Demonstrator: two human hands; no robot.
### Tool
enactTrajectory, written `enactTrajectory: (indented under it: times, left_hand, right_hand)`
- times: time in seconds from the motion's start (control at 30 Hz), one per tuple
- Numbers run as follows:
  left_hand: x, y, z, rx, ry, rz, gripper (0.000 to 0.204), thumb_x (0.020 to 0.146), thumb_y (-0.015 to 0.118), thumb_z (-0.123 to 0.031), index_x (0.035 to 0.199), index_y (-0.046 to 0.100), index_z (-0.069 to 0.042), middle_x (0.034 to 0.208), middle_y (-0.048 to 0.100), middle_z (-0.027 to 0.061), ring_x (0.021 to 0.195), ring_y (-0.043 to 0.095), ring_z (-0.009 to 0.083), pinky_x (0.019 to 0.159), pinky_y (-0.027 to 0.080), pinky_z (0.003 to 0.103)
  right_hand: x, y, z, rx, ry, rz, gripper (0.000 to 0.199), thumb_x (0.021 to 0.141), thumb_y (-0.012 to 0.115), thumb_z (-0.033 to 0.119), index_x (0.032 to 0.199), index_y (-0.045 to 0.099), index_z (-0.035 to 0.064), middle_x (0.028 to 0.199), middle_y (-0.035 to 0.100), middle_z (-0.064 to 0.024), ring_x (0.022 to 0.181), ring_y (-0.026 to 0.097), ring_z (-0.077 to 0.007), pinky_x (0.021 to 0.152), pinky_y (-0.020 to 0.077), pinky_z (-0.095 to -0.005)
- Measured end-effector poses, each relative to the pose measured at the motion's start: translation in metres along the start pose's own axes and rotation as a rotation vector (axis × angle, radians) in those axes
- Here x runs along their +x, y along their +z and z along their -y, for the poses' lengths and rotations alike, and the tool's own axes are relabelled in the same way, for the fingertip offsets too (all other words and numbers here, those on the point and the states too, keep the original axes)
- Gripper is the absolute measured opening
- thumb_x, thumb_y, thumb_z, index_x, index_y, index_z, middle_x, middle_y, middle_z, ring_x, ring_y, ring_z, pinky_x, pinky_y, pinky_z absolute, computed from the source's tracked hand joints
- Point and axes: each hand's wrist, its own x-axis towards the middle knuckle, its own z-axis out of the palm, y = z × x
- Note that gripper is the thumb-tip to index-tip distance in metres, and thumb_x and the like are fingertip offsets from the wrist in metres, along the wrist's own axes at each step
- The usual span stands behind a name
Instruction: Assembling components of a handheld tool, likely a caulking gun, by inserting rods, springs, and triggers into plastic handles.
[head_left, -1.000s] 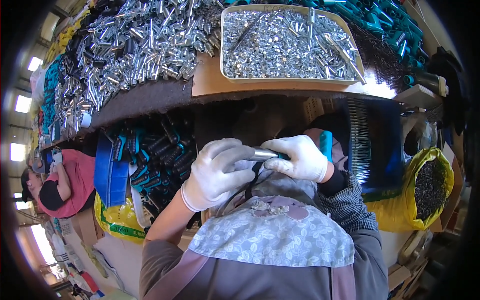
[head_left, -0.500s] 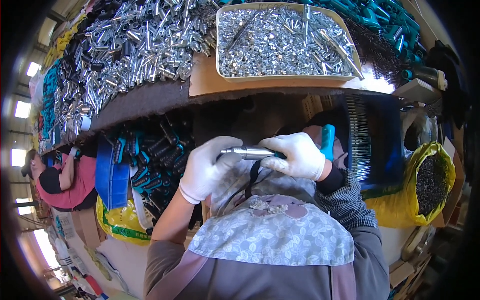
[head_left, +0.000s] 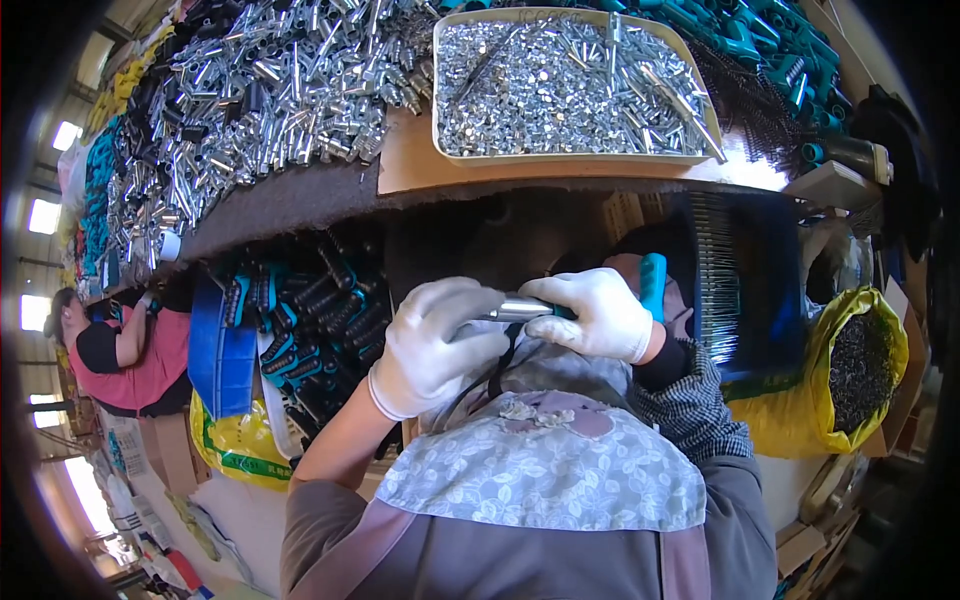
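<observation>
In front of my apron is a hand tool with a silver metal shaft [head_left: 518, 311] and a dark teal collar. My right hand [head_left: 595, 312], in a white glove, is closed round the collar end. A teal handle [head_left: 652, 286] sticks out behind that hand, and the glove hides where it joins. My left hand [head_left: 435, 340], also gloved, curls its fingers over the shaft's free end and covers the tip. Its fingers are slightly smeared by motion.
Ahead, a bench carries a cream tray [head_left: 436, 100] of small metal parts and a heap of silver sockets [head_left: 280, 90]. Black-and-teal handles [head_left: 320, 300] lie low at left beside a blue bin [head_left: 222, 355]. Rods [head_left: 715, 280] and a yellow sack [head_left: 820, 400] stand right. A person [head_left: 135, 350] sits far left.
My left hand has shifted right along the shaft, and its fingers now cover the tip that showed before. My right hand keeps its grip almost in place.
</observation>
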Motion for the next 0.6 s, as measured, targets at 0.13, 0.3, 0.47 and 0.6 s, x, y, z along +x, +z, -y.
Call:
enactTrajectory:
  times: [0.13,0.3,0.47,0.6]
  left_hand:
    - [0.000,-0.002,0.002,-0.300,-0.655,0.093,0.034,0.083,0.071,-0.019,0.111,0.070,-0.001,0.108,0.070,0.0176,0.097,0.069,0.0350,0.086,0.054,0.039]
    - [0.006,-0.002,0.009,-0.090,0.126,0.077,0.029,0.072,0.072,-0.010,0.101,0.073,-0.009,0.106,0.067,0.0127,0.094,0.066,0.0339,0.081,0.055,0.041]
    - [0.007,-0.001,-0.005,-0.230,-0.543,-0.013,0.030,0.078,0.075,-0.016,0.105,0.070,-0.004,0.096,0.068,0.0159,0.088,0.068,0.0349,0.080,0.055,0.039]
    - [0.011,-0.007,-0.006,-0.119,-0.322,0.135,0.024,0.085,0.068,-0.013,0.108,0.071,-0.006,0.084,0.068,0.0144,0.073,0.069,0.0297,0.071,0.055,0.037]
  right_hand:
    - [0.003,0.004,-0.001,-0.070,0.024,0.019,0.046,0.093,0.066,0.046,0.115,0.070,0.0057,0.089,0.072,-0.0171,0.080,0.070,-0.0355,0.071,0.0564,-0.0406]
    - [0.000,0.000,-0.004,0.068,-0.033,0.016,0.048,0.093,0.065,0.048,0.115,0.070,0.0057,0.092,0.072,-0.0177,0.083,0.071,-0.0362,0.073,0.0565,-0.0404]
    - [0.003,0.000,-0.005,0.036,0.003,0.019,0.051,0.094,0.063,0.051,0.115,0.070,0.0053,0.092,0.072,-0.0183,0.084,0.070,-0.0370,0.074,0.0567,-0.0408]
    - [0.003,-0.008,-0.004,0.169,-0.004,0.074,0.048,0.092,0.067,0.046,0.111,0.071,0.0026,0.091,0.071,-0.0197,0.083,0.070,-0.0379,0.073,0.0557,-0.0421]
